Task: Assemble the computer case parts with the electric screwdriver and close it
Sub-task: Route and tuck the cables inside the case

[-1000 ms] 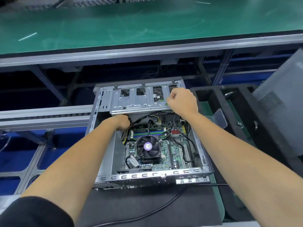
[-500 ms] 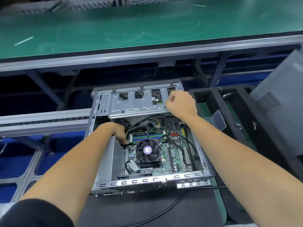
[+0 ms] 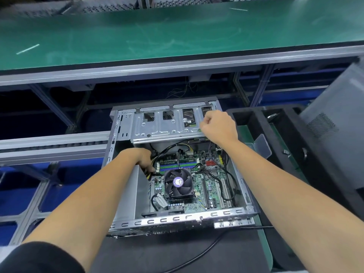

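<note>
An open grey computer case (image 3: 197, 218) lies on a dark mat, its motherboard and black CPU fan (image 3: 178, 183) exposed. A silver drive cage (image 3: 157, 127) spans the far end of the case. My right hand (image 3: 217, 125) is closed into a fist on the cage's right end. My left hand (image 3: 142, 159) reaches inside the case at the left wall, its fingers pinched on a bundle of black and yellow cables (image 3: 152, 170) beside the memory slots. No electric screwdriver is in sight.
A grey side panel (image 3: 334, 123) leans at the right over a black foam tray (image 3: 275, 123). A black cable (image 3: 206, 251) runs across the mat in front of the case. A green conveyor (image 3: 157, 32) passes behind, with metal rails (image 3: 49, 142) at the left.
My left hand has moved down from under the drive cage to the cables beside the fan. My right hand stays on the cage's right end.
</note>
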